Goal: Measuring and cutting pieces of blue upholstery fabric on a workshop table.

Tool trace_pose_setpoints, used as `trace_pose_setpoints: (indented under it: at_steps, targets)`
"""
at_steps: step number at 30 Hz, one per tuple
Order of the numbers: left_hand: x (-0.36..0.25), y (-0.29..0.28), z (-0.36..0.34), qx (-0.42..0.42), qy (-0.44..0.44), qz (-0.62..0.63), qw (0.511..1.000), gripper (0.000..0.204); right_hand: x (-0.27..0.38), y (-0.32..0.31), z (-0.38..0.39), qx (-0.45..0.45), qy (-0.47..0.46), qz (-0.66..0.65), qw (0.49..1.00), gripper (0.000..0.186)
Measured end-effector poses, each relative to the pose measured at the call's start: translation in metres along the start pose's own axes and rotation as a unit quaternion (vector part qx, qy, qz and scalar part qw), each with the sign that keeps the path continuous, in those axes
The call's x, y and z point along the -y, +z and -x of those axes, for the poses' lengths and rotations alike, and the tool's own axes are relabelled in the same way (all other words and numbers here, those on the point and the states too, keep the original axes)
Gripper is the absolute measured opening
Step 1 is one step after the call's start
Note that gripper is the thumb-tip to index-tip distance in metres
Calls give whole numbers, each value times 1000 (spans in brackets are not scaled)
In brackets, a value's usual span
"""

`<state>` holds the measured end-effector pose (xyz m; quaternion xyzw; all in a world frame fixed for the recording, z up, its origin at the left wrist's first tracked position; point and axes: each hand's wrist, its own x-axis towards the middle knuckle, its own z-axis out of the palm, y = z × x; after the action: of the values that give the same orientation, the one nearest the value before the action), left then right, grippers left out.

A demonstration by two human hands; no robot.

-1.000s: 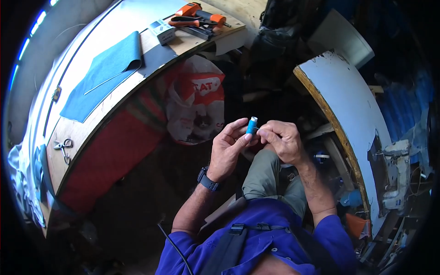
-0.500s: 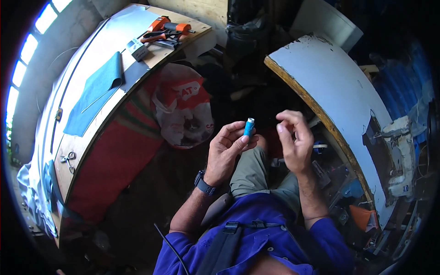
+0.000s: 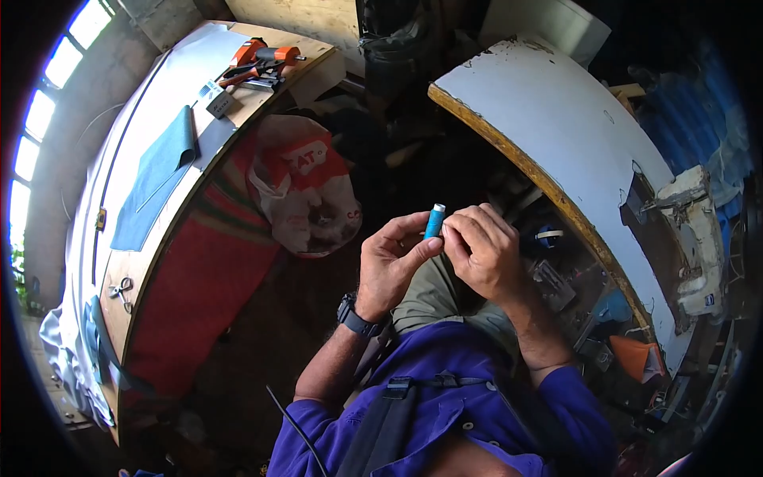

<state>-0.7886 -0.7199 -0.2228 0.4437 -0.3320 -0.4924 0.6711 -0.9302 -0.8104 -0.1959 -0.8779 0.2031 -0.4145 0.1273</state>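
A small spool of teal thread (image 3: 435, 222) with a pale end stands nearly upright between the thumb and fingers of my left hand (image 3: 391, 258). My right hand (image 3: 486, 248) is right beside it, thumb and forefinger pinched together at the spool's side. Whatever that pinch holds, if anything, is too fine to make out. Both hands are above my lap, a dark watch on the left wrist.
On the left, a curved-looking table bears blue-grey fabric (image 3: 155, 183), scissors (image 3: 121, 292), a small box (image 3: 215, 99) and an orange-and-black tool (image 3: 266, 54). A white-topped table (image 3: 548, 111) with a sewing machine (image 3: 693, 238) stands right. A printed sack (image 3: 306, 191) hangs ahead.
My right hand has come left and closed into a pinch beside the spool. The left hand keeps hold of the spool. The whole view has shifted slightly.
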Motion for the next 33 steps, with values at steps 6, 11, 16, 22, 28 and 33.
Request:
trace_pose_setpoints:
  at_steps: [6, 11, 16, 22, 28, 33]
  targets:
    - [15, -10, -4, -78, 135, -298, 942, 38, 6, -12, 10, 58, 308, -594, 741, 12]
    - [20, -14, -1, -78, 103, -211, 969, 43, -11, -15, 24, 42, 217, -610, 761, 14]
    - [20, -13, 4, -68, 127, -212, 967, 49, 14, 2, 13, 13, 242, -298, 923, 4]
    - [19, -16, 6, -74, 212, -288, 931, 59, 24, 12, 16, 3, 220, -196, 956, 5]
    - [15, -12, 10, -81, 242, -379, 889, 57, 18, 24, 25, 24, 177, -124, 976, 9]
    - [23, -20, 7, -95, 262, -468, 839, 49, 11, 16, 32, 77, 292, -453, 839, 2]
